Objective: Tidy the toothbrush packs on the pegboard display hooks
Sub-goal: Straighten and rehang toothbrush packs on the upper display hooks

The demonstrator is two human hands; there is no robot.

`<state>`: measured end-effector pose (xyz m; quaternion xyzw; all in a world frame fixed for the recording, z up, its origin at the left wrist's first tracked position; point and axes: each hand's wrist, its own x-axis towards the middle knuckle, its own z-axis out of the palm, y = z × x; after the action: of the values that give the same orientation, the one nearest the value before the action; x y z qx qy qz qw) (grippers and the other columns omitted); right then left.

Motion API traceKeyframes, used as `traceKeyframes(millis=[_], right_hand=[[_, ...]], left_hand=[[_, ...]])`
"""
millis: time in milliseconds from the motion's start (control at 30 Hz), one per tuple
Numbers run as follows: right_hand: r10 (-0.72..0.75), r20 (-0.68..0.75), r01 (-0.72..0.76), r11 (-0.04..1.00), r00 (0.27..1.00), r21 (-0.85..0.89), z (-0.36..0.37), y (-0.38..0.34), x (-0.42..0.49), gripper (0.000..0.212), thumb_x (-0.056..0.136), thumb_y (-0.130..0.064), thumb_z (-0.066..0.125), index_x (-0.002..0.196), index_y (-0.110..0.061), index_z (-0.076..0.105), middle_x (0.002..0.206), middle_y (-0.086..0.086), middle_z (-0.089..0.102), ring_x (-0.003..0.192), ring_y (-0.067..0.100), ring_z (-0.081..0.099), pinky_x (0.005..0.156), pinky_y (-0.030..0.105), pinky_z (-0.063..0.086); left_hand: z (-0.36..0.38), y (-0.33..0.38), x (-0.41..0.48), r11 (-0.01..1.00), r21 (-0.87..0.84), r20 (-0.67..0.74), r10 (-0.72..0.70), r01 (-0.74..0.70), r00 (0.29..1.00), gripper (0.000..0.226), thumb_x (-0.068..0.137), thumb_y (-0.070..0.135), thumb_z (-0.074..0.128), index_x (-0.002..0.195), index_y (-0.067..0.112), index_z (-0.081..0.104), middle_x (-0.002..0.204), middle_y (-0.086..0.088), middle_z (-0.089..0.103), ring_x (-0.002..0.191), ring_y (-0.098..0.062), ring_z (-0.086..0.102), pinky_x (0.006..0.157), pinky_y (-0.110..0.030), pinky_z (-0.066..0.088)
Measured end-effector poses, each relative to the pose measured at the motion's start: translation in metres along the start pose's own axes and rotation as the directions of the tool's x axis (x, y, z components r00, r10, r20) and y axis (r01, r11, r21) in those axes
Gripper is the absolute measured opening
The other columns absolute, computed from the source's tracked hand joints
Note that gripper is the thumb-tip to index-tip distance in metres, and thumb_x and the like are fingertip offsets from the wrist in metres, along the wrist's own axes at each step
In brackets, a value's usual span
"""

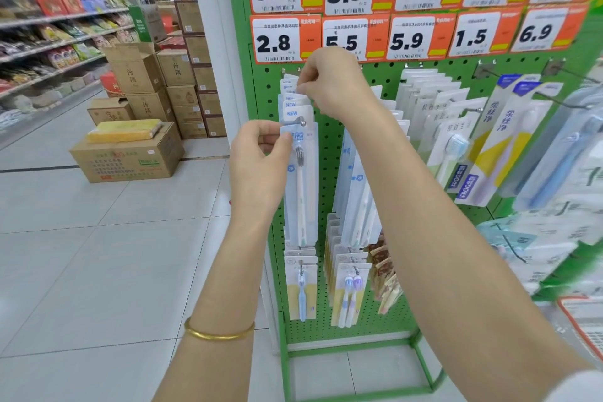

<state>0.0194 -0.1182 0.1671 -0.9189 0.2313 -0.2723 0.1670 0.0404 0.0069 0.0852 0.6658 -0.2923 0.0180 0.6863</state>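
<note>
A green pegboard carries rows of toothbrush packs on metal hooks. On the leftmost upper hook hangs a stack of white packs marked NEW. My left hand pinches the left edge of the front pack, which holds a white brush with dark bristles. My right hand pinches the tops of the packs further back on the same hook. A gold bangle sits on my left wrist.
More toothbrush packs hang to the right, with lower rows beneath. Orange price tags line the top of the board. Stacked cardboard boxes stand on the tiled floor at left, beside stocked shelves.
</note>
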Motion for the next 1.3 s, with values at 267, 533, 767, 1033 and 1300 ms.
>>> traceKeyframes(millis=[267,533,767,1033,1300], right_hand=[[0.081,-0.057,-0.081,0.997,0.995,0.003,0.001,0.002,0.0,0.018,0.09,0.0,0.05,0.091,0.005,0.068,0.078,0.014,0.06,0.072,0.027,0.057,0.075,0.037,0.055],[0.123,-0.134,-0.13,0.99,0.983,-0.047,0.0,0.008,-0.007,0.018,0.086,0.007,0.047,0.085,-0.001,0.064,0.078,0.012,0.06,0.075,0.031,0.064,0.07,0.034,0.055],[0.117,-0.243,-0.131,0.991,0.963,-0.042,0.002,0.012,-0.023,0.019,0.082,0.007,0.046,0.077,0.0,0.063,0.08,0.015,0.066,0.078,0.029,0.067,0.076,0.037,0.055],[0.121,-0.394,-0.092,0.992,0.911,0.091,0.001,0.011,-0.047,0.017,0.083,0.001,0.047,0.078,0.0,0.063,0.075,0.011,0.065,0.071,0.026,0.064,0.07,0.039,0.053],[0.146,-0.417,-0.044,0.969,0.897,0.244,-0.003,0.018,-0.076,0.01,0.084,-0.001,0.053,0.081,0.0,0.063,0.076,0.008,0.063,0.074,0.028,0.062,0.07,0.044,0.051]], left_hand=[[0.0,0.0,-0.001,1.0,0.005,-0.021,0.012,-0.012,1.0,0.008,0.091,0.01,0.059,0.09,0.019,0.057,0.083,0.011,0.057,0.064,0.014,0.051,0.064,-0.004,0.041],[0.0,0.0,-0.004,0.999,0.031,-0.033,0.015,-0.014,0.999,0.01,0.091,0.012,0.059,0.09,0.021,0.056,0.086,0.011,0.057,0.069,0.006,0.052,0.065,-0.005,0.041],[0.002,-0.002,-0.008,0.999,0.04,-0.062,0.021,-0.018,0.998,0.012,0.09,0.012,0.059,0.097,0.02,0.054,0.104,-0.003,0.058,0.08,-0.002,0.052,0.07,-0.006,0.041],[0.004,0.0,-0.02,0.99,0.125,-0.16,0.08,-0.061,0.984,0.023,0.086,0.013,0.062,0.105,0.018,0.051,0.099,0.015,0.038,0.094,-0.008,0.047,0.08,-0.005,0.035],[0.014,0.002,-0.042,0.99,0.096,-0.142,0.118,-0.105,0.983,0.02,0.086,0.007,0.059,0.098,0.02,0.051,0.094,0.016,0.042,0.085,-0.006,0.049,0.078,-0.016,0.04]])
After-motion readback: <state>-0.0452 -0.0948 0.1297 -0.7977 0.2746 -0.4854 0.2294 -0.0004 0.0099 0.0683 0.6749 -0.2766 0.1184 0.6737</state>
